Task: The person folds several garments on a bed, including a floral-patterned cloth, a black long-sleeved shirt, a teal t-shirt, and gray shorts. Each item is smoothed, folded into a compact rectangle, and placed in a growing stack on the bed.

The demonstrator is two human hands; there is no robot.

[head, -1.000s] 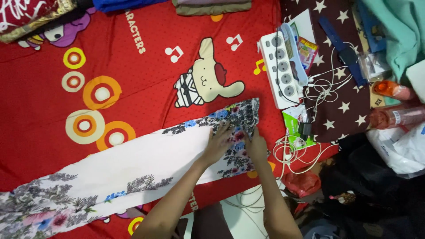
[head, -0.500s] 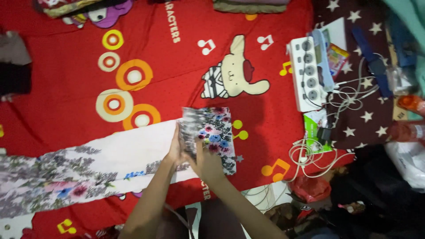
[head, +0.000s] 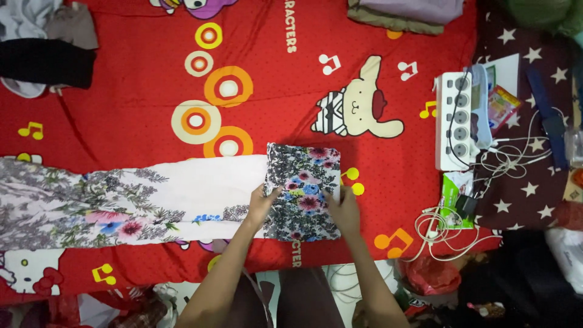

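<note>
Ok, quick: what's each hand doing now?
Left hand: open, flat on the folded floral cloth.
Right hand: open, pressing the same fold.

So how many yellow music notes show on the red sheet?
5: one at far left, one at lower left, two right of the folded floral cloth, one beside the power strip. More may be hidden.

A long floral cloth [head: 152, 203] lies stretched across a red cartoon-print bedsheet [head: 273, 91], its right end folded over into a dark flowered square [head: 303, 191]. The left hand [head: 262, 203] presses flat on the fold's left edge, and the right hand [head: 345, 209] rests on its right edge. To the right, a white power strip [head: 452, 121] sits beside tangled white cables [head: 449, 228]. Folded clothes [head: 45, 45] lie at the sheet's upper left corner.
</note>
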